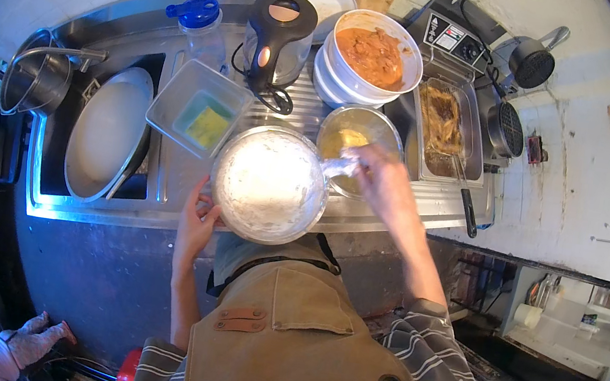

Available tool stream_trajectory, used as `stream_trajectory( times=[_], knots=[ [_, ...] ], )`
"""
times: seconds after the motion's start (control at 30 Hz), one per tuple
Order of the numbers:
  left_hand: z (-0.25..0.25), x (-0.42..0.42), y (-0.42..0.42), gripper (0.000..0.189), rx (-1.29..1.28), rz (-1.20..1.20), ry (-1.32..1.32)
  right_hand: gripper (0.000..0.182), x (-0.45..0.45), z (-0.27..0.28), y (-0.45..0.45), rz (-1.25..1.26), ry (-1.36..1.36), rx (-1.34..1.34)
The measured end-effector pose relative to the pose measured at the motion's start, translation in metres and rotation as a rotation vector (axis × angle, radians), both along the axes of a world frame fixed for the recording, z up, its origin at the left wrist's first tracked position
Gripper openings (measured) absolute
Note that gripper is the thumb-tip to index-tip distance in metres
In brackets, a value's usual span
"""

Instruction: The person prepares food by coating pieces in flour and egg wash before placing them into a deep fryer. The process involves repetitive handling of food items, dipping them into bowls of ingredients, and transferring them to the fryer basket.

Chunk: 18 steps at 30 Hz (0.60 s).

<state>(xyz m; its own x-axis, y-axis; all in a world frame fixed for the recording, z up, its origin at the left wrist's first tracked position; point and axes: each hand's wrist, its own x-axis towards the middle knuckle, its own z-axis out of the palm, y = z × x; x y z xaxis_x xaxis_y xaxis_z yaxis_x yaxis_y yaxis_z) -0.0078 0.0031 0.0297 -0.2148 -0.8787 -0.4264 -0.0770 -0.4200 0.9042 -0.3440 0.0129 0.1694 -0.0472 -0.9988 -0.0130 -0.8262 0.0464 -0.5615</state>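
A round metal bowl of white flour (269, 184) stands at the front edge of the steel counter. My left hand (200, 222) holds the bowl's rim at its lower left. My right hand (379, 180) pinches a flour-coated piece of food (340, 166), which spans the rims of the flour bowl and a second metal bowl (329, 124). That second bowl holds a yellowish liquid and a yellow piece. Behind it, a white tub (410, 85) contains orange-red marinated meat, stacked on other white tubs.
A deep fryer (449, 35) and its metal tray (479, 156) with browned food and a black-handled tool are at right. A plastic container (171, 122) with a yellow sponge, an electric kettle (279, 41), a blue-lidded jug (200, 41) and a sink (53, 172) holding a large pan (108, 133) lie left.
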Motion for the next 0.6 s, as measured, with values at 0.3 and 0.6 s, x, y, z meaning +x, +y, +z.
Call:
stream_trajectory(
  times=[0.3, 0.6],
  knots=[
    [0.001, -0.001, -0.002, 0.065, -0.021, -0.031, -0.018, 0.029, -0.08, -0.103, -0.001, 0.056, 0.327, 0.03],
    [0.002, -0.002, 0.0, 0.065, -0.019, 0.004, 0.014, 0.045, -0.068, -0.192, -0.026, -0.323, 0.371, 0.063]
  ],
)
